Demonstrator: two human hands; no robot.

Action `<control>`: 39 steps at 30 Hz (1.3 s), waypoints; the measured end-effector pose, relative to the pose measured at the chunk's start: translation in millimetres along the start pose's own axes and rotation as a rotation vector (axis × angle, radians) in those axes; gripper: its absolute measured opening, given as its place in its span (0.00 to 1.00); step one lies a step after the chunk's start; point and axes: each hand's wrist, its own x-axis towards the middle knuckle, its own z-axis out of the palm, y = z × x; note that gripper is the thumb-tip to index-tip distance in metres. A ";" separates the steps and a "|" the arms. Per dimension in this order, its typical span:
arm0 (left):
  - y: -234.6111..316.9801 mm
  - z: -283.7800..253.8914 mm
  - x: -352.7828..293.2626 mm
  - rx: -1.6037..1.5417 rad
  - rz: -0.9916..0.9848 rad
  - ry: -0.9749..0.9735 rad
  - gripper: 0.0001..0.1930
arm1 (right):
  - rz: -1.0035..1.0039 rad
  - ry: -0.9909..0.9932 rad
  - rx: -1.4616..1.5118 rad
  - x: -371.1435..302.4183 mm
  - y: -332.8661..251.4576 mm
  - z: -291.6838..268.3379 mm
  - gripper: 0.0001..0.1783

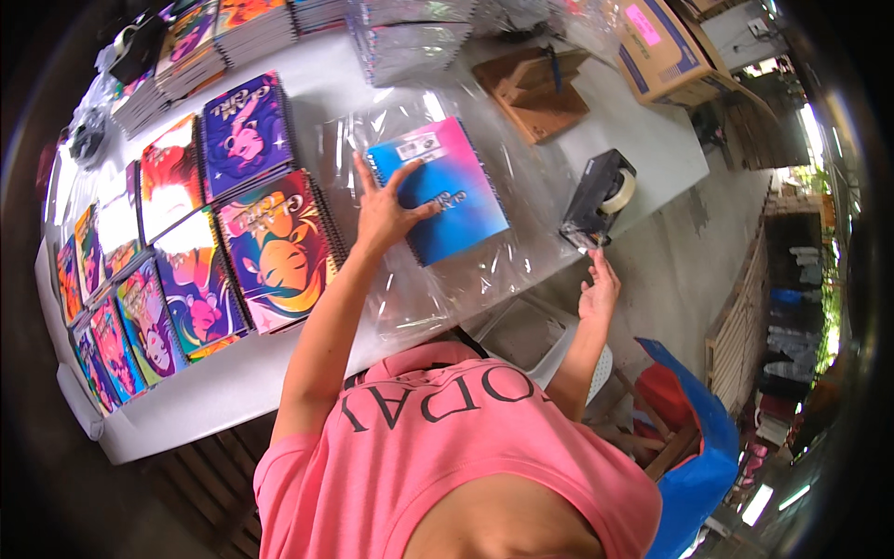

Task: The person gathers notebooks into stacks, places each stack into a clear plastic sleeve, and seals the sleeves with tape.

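My left hand [380,216] presses flat on the blue-pink spiral notebook [440,189], lying on clear plastic wrap [484,270] on the white table [652,140]; my right hand [598,291], open, reaches under the black tape dispenser [598,197]. Wrapping underway; tearing tape seems next.

notebook [438,189] on plastic sheet [484,270] mid-counter [233,391] | notebook stacks [251,214] left of it | tape dispenser [598,198] right, at edge | cardboard box [666,51] behind

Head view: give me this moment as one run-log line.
left hand: flat on blue-pink notebook | notebook: on clear plastic sheet | right hand: open, below tape dispenser
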 end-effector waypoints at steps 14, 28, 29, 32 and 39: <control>-0.8 1.9 3.7 -0.029 0.091 0.006 0.40 | -0.422 0.145 -0.659 21.0 52.6 -12.1 0.13; -11.9 7.0 7.4 -0.056 0.008 -0.006 0.48 | -0.599 -1.542 -0.941 -30.4 -63.9 251.7 0.14; -12.8 7.3 8.3 -0.065 0.015 0.001 0.49 | -0.616 -1.557 -1.002 -29.1 -62.4 261.6 0.15; -8.5 3.5 8.2 -0.073 -0.009 -0.013 0.50 | -0.729 -1.515 -1.249 -30.8 -64.7 284.7 0.18; -6.0 -0.2 4.2 -0.098 -0.063 -0.042 0.51 | -0.918 -0.996 -1.616 -57.9 -64.9 284.3 0.29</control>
